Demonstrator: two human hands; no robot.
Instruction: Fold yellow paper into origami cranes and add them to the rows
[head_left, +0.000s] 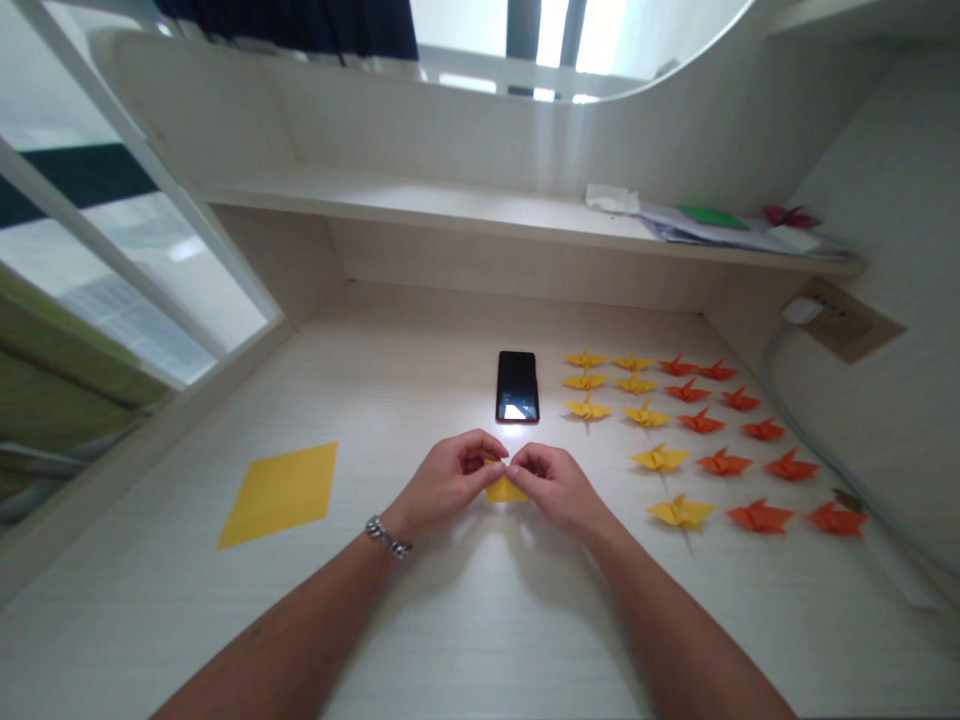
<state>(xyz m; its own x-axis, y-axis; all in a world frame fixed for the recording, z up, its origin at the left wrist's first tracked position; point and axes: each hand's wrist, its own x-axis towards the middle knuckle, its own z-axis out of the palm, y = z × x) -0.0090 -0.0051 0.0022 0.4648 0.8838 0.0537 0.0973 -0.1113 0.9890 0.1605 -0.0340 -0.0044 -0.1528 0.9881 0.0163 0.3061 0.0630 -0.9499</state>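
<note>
My left hand [448, 478] and my right hand [556, 486] meet at the middle of the desk, fingers pinched together on a small folded yellow paper [504, 490]. The paper lies low over the desk between the two hands, mostly covered by the fingers. A metal bracelet [388, 537] sits on my left wrist. Just beyond the hands lies a black phone [517, 386], screen up.
A flat yellow paper square [280, 492] lies at the left. Rows of folded yellow cranes [660, 458] and orange cranes [724, 463] fill the right side of the desk [480, 620]. A shelf [450, 205] above carries papers. A wall socket [840, 320] is at right.
</note>
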